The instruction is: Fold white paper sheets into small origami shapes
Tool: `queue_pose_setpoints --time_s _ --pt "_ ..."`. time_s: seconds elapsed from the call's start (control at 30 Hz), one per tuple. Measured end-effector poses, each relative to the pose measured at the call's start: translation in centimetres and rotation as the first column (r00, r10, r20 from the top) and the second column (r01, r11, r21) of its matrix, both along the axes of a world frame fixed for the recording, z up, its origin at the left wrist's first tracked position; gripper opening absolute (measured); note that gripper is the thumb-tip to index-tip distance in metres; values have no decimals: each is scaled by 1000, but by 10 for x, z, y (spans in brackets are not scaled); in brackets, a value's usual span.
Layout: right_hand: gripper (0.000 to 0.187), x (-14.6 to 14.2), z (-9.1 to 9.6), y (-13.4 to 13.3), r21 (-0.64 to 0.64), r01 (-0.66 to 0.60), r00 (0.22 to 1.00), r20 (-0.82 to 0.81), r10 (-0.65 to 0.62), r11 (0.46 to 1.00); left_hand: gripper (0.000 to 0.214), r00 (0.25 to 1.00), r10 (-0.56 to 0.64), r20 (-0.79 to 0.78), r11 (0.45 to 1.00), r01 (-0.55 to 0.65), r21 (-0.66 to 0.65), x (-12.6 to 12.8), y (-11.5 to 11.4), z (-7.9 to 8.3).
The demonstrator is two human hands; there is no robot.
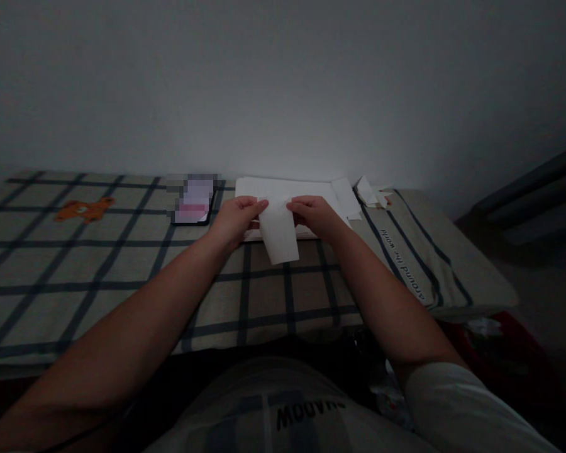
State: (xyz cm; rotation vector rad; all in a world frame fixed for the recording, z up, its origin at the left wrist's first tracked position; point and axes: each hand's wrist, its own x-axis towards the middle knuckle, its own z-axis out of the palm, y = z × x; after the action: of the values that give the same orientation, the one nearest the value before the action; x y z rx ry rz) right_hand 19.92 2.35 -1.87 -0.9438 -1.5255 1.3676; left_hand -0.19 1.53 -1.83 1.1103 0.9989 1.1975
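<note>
Lettered shirt [245,418] nearest, the person's left hand [238,217] and right hand [317,215] pinch opposite upper sides of a paper strip [280,238], presumably keeping it spread, before white sheets [306,187] on checked cloth [264,290].

The strip [280,238] is plain white paper, longer than wide, narrowing slightly toward its lower end. The left hand [233,219] pinches its upper left corner and the right hand [317,217] its upper right, thumbs on top. Between them the upper edge spans the gap; the rest slopes down toward the person, the lower end free and set a little to the right. It lies over the near edge of the white sheets [295,187], its end overlapping the counter [266,292] in view. Its underside is hidden.
</note>
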Motion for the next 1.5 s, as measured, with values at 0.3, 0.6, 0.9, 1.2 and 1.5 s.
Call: queue_pose_setpoints --time_s 0.3,0.6,0.9,1.2,1.5 --pt "23 0 -2 1 15 -17 1000 14 16 1000 33 1000 27 -15 1000 -27 -3 1 -1 1" --pt "25 1 -2 1 37 3 999 45 -4 999 31 999 -26 47 999 28 -34 -1 1 0" --pt "26 -2 2 -3 31 20 999 47 -21 999 26 995 80 -53 995 -76 62 -3 3 -4" --pt "26 1 2 -2 93 101 994 23 -104 991 31 991 -88 -100 995 84 -45 -5 1 1" --pt "33 -1 3 1 -38 42 997 -55 -44 998 19 964 183 -194 978 -159 131 -5 4 3"
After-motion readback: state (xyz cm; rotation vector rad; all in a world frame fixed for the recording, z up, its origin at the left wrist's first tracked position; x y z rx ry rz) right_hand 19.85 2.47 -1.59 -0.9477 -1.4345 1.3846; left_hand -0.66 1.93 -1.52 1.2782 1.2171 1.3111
